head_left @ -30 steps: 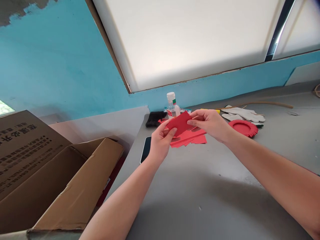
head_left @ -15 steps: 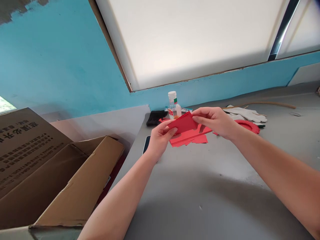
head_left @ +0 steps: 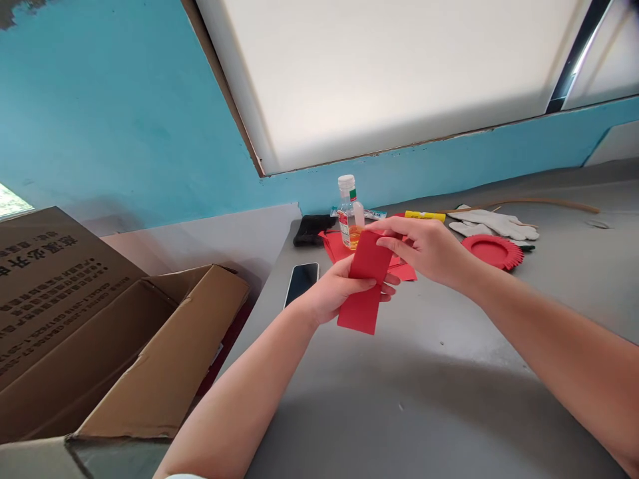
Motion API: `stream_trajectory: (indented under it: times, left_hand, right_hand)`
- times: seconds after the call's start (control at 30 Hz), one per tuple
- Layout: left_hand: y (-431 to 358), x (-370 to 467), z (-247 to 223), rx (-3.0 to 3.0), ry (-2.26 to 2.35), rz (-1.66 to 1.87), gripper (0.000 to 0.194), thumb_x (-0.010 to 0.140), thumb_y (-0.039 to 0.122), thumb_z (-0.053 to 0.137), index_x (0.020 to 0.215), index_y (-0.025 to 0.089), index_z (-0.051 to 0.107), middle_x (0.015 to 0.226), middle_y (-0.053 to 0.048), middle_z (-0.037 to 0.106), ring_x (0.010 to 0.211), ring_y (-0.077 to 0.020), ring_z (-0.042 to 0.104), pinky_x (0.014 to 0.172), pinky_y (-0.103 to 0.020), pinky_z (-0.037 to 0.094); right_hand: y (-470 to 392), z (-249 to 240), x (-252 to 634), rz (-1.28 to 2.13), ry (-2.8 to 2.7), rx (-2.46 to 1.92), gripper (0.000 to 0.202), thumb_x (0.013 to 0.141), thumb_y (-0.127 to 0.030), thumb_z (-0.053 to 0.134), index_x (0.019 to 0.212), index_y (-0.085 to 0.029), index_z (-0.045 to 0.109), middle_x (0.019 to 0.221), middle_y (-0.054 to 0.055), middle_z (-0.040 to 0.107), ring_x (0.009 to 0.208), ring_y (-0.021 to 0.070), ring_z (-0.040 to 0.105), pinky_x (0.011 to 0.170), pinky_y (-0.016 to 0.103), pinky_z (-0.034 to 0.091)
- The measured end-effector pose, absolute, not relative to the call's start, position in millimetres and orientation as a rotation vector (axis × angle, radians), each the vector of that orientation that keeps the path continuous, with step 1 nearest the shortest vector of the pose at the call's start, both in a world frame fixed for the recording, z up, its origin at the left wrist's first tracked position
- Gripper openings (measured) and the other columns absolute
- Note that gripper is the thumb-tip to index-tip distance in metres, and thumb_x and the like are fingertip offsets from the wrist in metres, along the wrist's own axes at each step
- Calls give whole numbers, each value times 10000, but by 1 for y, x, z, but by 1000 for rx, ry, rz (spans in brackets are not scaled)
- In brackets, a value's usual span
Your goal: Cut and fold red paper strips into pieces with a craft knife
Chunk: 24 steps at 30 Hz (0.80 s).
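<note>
A folded strip of red paper point(head_left: 360, 311) is held upright, slightly tilted, above the grey table. Around its middle my left hand point(head_left: 335, 289) is closed, thumb on the near face and fingertips showing past the right edge. The thumb and fingers of my right hand point(head_left: 424, 245) pinch the paper's top right corner. Behind it lie more red paper sheets point(head_left: 333, 247), partly hidden by my hands. A clear bottle with a white cap point(head_left: 346, 211) stands just beyond the paper, some orange-brown content at its bottom.
A phone point(head_left: 302, 283) lies left of my left hand. To the right are a round red fringed piece point(head_left: 492, 251), white gloves point(head_left: 499, 223), a yellow tube point(head_left: 425, 216) and a long thin stick point(head_left: 544, 201). A black item point(head_left: 313, 231) sits at the back; an open cardboard box point(head_left: 164, 352) stands left.
The red paper has turned from lying sideways to upright, and a longer lower section now shows. My left hand has shifted to its middle; my right hand grips the top corner.
</note>
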<state>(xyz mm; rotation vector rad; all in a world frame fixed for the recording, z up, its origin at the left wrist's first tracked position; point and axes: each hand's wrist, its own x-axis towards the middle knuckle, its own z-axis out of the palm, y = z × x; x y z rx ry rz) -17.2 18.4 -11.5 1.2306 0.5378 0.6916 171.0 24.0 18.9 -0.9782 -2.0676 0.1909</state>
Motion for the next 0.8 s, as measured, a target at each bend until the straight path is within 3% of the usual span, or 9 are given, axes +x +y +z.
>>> stream_trajectory:
  times: [0.13,0.3,0.47,0.8]
  left_hand:
    - [18,-15,-12,1195,513,741,201,795,95,554,984,154,593,939,-86,641,782,-163,608,820,-399,460]
    - [15,-15,-9,1226,491,699,288,760,53,548,1019,175,584,967,-73,632,788,-169,607,778,-384,478]
    - [13,-15,-6,1253,522,696,269,767,49,512,996,174,580,940,-71,630,725,-135,586,678,-298,473]
    - [11,-14,-3,1247,555,705,297,745,88,540,1025,186,557,958,-81,643,692,-129,567,657,-288,441]
  right_hand:
    - [25,18,171,179,-2092,-969,317,837,-275,503,1141,-249,590,1040,27,644,803,149,577,643,269,455]
    - [24,20,172,497,-1941,-1006,246,828,-275,512,1029,-274,653,922,-2,668,735,126,579,610,247,475]
    - [23,25,174,710,-1867,-1025,270,800,-331,554,1041,-261,652,757,9,652,570,100,524,488,229,472]
    - [23,27,178,798,-1845,-970,258,789,-330,572,1022,-261,657,747,3,648,570,92,546,529,239,519]
